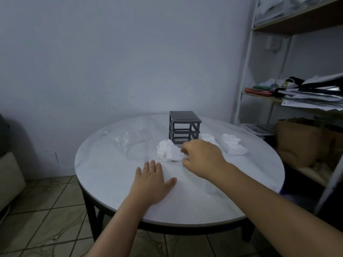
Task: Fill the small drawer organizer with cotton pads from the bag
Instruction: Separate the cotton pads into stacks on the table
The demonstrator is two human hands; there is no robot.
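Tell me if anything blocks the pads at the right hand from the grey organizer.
Nothing visible does. The right hand grips the pile of cotton pads, which lies just in front of the organizer; the plastic bag lies off to its left.

One round table (111,173). One grey drawer organizer (182,127), with three open levels in its frame. One clear plastic bag (133,140). Three heaps of white cotton pads: front heap (168,152), middle heap (207,138), right heap (233,145). Perhaps a fourth white lump (209,188) beside the right forearm, too blurred to name. Single pads inside the heaps not possible to count. Two hands: left hand (151,182), right hand (202,158). One shelf rack (246,71).
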